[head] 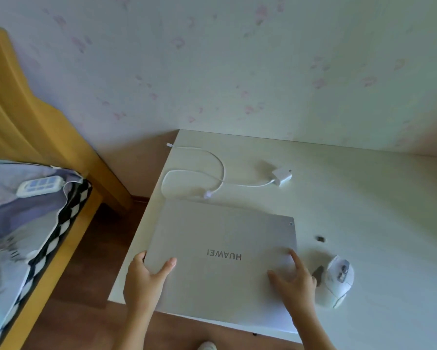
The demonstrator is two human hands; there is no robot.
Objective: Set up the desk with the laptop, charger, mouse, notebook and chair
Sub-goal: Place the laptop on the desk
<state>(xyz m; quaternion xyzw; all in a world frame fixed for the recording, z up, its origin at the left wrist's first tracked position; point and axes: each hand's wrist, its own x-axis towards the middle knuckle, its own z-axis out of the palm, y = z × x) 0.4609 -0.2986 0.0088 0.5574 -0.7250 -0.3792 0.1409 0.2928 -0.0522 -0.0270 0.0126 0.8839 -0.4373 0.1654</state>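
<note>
A closed silver laptop point(220, 238) lies on the white desk point(364, 210), its near edge jutting past the desk front. My left hand point(146, 279) grips the laptop's left edge, thumb on the lid. My right hand point(294, 279) rests on the lid near its right edge with fingers spread. A white charger brick point(282, 175) lies behind the laptop, its white cable point(212, 168) looping to the desk's left edge. A white mouse point(335, 284) sits upside down just right of my right hand.
A small dark item point(320, 239) lies on the desk behind the mouse. A bed with a wooden frame point(35, 117) and patterned bedding point(22, 223) stands left, with a white power strip point(39, 185) on it. Floral wallpaper backs the desk. Wooden floor point(91, 286) lies between.
</note>
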